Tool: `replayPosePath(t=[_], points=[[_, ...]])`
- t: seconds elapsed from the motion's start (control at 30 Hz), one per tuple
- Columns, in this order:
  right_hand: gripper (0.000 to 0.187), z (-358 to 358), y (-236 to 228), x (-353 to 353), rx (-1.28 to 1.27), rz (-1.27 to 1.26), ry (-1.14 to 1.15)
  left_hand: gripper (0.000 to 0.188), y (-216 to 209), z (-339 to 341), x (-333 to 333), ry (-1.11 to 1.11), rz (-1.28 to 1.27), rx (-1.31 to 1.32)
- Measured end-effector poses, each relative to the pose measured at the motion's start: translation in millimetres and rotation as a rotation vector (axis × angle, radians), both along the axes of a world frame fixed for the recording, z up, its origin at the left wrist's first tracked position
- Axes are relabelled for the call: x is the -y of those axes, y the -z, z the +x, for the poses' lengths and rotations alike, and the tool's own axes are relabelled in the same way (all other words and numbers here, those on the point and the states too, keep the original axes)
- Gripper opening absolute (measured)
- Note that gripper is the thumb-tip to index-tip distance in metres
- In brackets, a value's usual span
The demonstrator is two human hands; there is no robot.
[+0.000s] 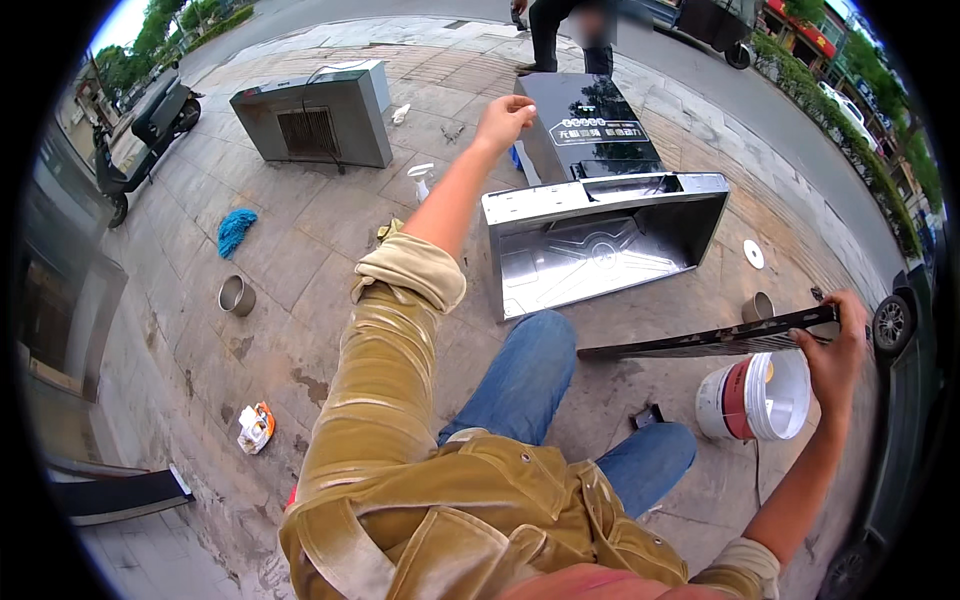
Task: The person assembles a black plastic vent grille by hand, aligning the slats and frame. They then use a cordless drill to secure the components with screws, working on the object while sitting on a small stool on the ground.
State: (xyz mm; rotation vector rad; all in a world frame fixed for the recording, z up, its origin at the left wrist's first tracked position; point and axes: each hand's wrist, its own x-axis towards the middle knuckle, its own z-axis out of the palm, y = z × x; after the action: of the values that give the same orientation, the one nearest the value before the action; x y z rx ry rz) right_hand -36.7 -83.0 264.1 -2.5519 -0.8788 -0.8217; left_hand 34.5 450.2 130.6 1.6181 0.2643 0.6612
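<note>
My right hand (838,350) grips one end of a thin black slatted panel (700,341), seen nearly edge-on and slanting toward my knees. My left hand (503,122) reaches forward, fingers curled together, beside a glossy black glass panel (600,118); whatever it may pinch is hidden. Just in front of my knees stands an open shiny metal housing (600,258), like a range hood body, its hollow side facing me and the glass panel behind it. Below the slatted panel is a white bucket (728,402) with a red band.
A second grey hood-like unit (318,125) stands far left. On the paving lie a blue cloth (236,232), a metal cup (237,296), a spray bottle (420,180), an orange-white packet (256,428) and a white disc (753,254). A person's legs (550,38) are beyond; a scooter (150,140) is parked left.
</note>
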Motion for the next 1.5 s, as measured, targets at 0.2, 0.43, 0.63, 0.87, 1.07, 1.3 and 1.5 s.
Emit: replayPosePath(t=[0.2,0.43,0.63,0.87,1.07,1.3,1.5], points=[[0.049,-6.0,-3.3,4.5,-0.006,-0.028,-0.006,0.024,-40.5,-9.4,15.0,0.104,0.210,0.073],[0.050,-13.4,-6.3,-4.7,0.015,-0.026,-0.039,0.026,-41.7,-6.0,-5.0,0.031,0.096,-0.049],[0.050,-7.5,-6.3,-1.1,0.005,-0.011,-0.031,0.025,-30.8,0.1,-17.7,0.001,0.122,-0.101],[0.044,25.6,-13.4,19.5,-0.134,-0.036,-0.172,0.035,-11.7,8.4,-43.8,0.008,0.143,-0.134],[0.044,61.4,-14.1,57.1,-0.362,0.132,-0.348,0.060,-7.2,43.6,-68.0,-0.154,0.123,-0.030],[0.046,92.7,-1.2,64.4,-0.236,0.311,-0.314,0.096,-16.8,66.2,-53.3,-0.285,0.095,0.131],[0.042,96.5,15.7,58.4,-0.259,0.740,-0.222,0.061,-29.8,75.0,-40.8,-0.214,-0.028,0.248]])
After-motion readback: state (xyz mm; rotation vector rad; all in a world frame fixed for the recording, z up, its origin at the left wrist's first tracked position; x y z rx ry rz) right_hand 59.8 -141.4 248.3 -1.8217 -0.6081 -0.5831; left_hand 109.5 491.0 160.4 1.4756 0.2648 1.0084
